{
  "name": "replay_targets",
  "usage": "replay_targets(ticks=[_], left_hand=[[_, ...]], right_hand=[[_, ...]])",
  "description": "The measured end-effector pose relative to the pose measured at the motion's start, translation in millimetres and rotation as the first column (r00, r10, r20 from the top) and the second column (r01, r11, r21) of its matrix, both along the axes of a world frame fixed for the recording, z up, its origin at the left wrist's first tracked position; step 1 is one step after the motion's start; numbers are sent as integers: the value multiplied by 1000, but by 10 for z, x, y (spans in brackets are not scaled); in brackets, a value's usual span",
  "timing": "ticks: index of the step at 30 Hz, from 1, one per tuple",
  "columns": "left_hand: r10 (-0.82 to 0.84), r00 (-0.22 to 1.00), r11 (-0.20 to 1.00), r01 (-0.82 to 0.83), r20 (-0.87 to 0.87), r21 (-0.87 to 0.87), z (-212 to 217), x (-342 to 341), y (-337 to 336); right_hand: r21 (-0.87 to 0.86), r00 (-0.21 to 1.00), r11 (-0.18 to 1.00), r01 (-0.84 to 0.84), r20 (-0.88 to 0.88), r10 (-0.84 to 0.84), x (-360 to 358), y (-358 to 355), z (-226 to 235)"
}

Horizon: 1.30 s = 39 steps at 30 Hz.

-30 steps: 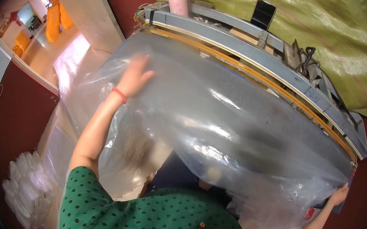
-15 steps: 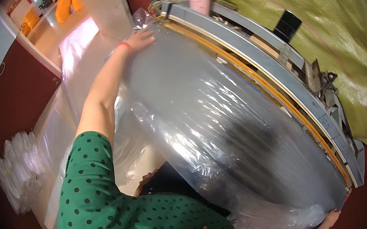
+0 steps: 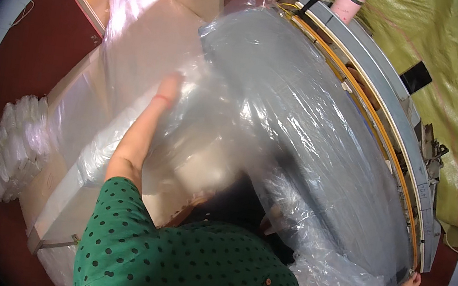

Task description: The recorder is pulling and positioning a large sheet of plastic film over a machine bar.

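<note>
A large sheet of clear plastic film (image 3: 301, 130) lies wrinkled across a grey work surface and hangs down over its near side. My left hand (image 3: 171, 89), smeared by motion, is off the surface among loose film to its left; whether its fingers grip the film does not show. At the right end of the long bench machine, my right hand (image 3: 410, 284) has its fingers closed on the corner of the film, by the orange strip (image 3: 385, 136).
The curved-looking grey machine bar (image 3: 389, 83) runs along the far side. A pink bottle (image 3: 349, 5) and a dark phone (image 3: 416, 78) are by it. A yellow-green sheet (image 3: 443, 161) hangs behind. At left are a film-covered table (image 3: 85, 102) and a stack of folded clear bags (image 3: 15, 145).
My left hand has left the far left corner and come nearer, and the film there has shifted and bunched. My right hand stays at the right end. The view has turned left.
</note>
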<state>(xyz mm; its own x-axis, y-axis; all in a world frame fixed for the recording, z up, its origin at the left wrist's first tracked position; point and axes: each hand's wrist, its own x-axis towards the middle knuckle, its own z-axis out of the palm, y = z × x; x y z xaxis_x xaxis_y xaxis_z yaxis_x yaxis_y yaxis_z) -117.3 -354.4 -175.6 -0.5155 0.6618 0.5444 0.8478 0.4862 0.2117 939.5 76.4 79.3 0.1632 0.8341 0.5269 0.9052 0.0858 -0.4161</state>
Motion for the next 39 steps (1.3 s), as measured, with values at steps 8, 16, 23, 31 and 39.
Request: replay_targets(ticks=[8, 16, 23, 31, 39], left_hand=[[288, 715, 765, -572, 637, 296, 1065, 270, -825], [-563, 745, 687, 183, 356, 703, 3034, 1599, -372], [-687, 718, 640, 527, 109, 559, 3758, 2244, -182], [-389, 917, 613, 186, 88, 768, 3866, 1546, -653], [-207, 978, 844, 193, 29, -500, 3461, 1494, -518]], right_hand=[[50, 822, 826, -561, 153, 549, -2732, 40, 610], [-166, 229, 183, -969, -328, 916, -6183, -1733, 773], [-128, -241, -446, -886, -695, 677, -7243, -3218, 894], [-177, -279, -485, -857, -632, 723, -6660, -2642, 834], [81, -207, -228, -970, -768, 606, -6399, -2351, 1440]])
